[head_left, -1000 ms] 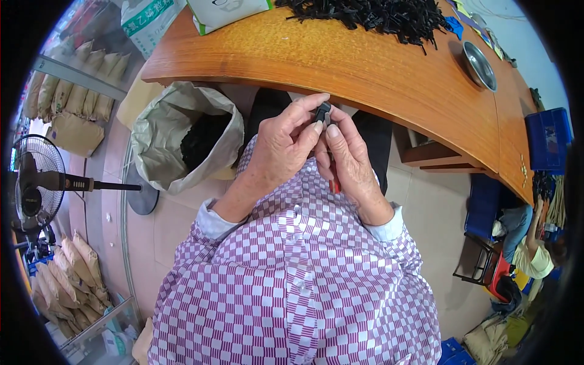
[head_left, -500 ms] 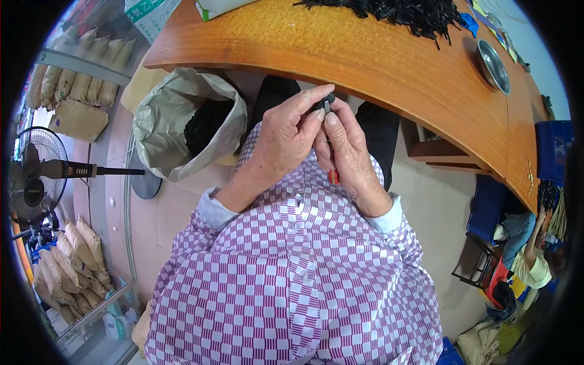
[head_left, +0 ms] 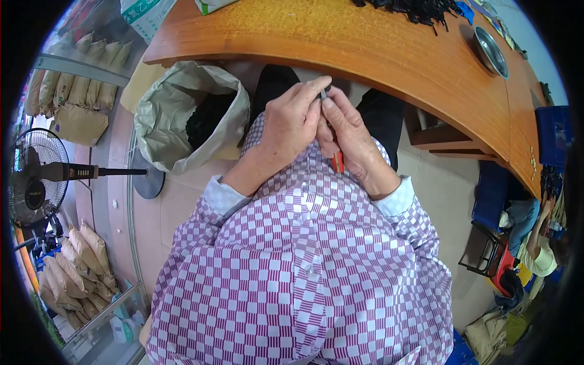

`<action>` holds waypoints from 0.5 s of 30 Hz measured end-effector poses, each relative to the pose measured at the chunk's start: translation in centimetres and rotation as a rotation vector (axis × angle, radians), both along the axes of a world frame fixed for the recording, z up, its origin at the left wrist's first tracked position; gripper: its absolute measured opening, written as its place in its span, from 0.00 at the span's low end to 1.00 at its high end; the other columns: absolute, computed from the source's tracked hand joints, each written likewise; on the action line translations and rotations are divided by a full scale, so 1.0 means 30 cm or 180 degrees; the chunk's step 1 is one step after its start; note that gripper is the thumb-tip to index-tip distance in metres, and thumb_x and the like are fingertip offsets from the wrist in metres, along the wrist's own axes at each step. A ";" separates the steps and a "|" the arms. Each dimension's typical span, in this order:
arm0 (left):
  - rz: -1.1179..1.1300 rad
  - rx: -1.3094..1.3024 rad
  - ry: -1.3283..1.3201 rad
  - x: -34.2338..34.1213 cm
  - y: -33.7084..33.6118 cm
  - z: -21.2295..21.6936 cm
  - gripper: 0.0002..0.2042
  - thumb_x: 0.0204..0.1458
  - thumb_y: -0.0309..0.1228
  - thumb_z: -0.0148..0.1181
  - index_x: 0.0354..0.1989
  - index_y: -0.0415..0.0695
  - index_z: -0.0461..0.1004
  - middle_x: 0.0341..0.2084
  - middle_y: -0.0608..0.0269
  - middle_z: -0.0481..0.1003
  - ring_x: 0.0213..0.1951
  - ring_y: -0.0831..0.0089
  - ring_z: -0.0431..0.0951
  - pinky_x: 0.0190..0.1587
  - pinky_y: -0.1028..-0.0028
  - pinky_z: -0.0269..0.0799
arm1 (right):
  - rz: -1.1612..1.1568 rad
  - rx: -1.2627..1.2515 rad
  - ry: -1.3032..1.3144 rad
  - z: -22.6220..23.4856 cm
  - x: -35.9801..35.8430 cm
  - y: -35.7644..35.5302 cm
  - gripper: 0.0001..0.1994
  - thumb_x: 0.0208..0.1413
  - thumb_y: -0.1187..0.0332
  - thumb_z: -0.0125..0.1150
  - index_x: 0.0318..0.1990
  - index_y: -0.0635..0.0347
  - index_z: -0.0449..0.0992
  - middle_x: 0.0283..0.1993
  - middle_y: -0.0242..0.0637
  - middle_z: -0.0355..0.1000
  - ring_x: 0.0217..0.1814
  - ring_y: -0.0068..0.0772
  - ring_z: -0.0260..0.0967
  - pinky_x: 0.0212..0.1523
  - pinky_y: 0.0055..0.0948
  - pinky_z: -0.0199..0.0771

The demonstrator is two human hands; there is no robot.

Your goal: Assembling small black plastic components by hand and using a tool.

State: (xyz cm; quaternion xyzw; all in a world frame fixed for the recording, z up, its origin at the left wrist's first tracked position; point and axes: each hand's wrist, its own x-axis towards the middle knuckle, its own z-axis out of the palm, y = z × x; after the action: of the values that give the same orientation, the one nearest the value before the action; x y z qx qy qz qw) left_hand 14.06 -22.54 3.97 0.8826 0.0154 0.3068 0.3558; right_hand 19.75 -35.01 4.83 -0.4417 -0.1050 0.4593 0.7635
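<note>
In front of my body, just off the table's near edge, my two hands meet. My left hand (head_left: 294, 118) is closed in a pinch on a small black part (head_left: 327, 89), mostly hidden by the fingers. My right hand (head_left: 351, 134) is wrapped round a small hand tool with a red handle (head_left: 337, 162); the handle's end sticks out below the palm. Its narrow grey metal tip shows by the right thumb, against the black part. Whether the tool is a knife or a cutter I cannot tell.
A wooden table (head_left: 389, 73) curves across the top, bearing a heap of black parts (head_left: 420, 13) and a metal bowl (head_left: 490, 52). Left stand an open white sack (head_left: 159, 131) holding black pieces and a fan (head_left: 38, 176). Far right, another person (head_left: 538, 258) sits near blue bins.
The view has shifted slightly, so the heap and bowl sit higher. My left fingers have closed further over the black part, and more of the tool's red handle shows below my right hand.
</note>
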 end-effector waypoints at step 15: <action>-0.1366 -0.4637 0.0565 -0.040 0.064 0.068 0.17 0.58 0.25 0.49 0.56 0.42 0.62 0.34 0.60 0.74 0.29 0.76 0.76 0.29 0.82 0.71 | -0.0489 0.0305 -0.1085 -0.013 0.029 -0.045 0.11 0.60 0.65 0.54 0.45 0.62 0.68 0.25 0.31 0.68 0.14 0.14 0.55 0.15 0.12 0.52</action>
State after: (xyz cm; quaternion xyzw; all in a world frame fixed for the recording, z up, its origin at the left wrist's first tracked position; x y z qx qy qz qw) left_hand 12.85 -20.61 6.02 0.4300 0.0705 0.0712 0.8973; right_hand 20.63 -36.37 4.45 -0.4830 -0.2205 0.3126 0.7876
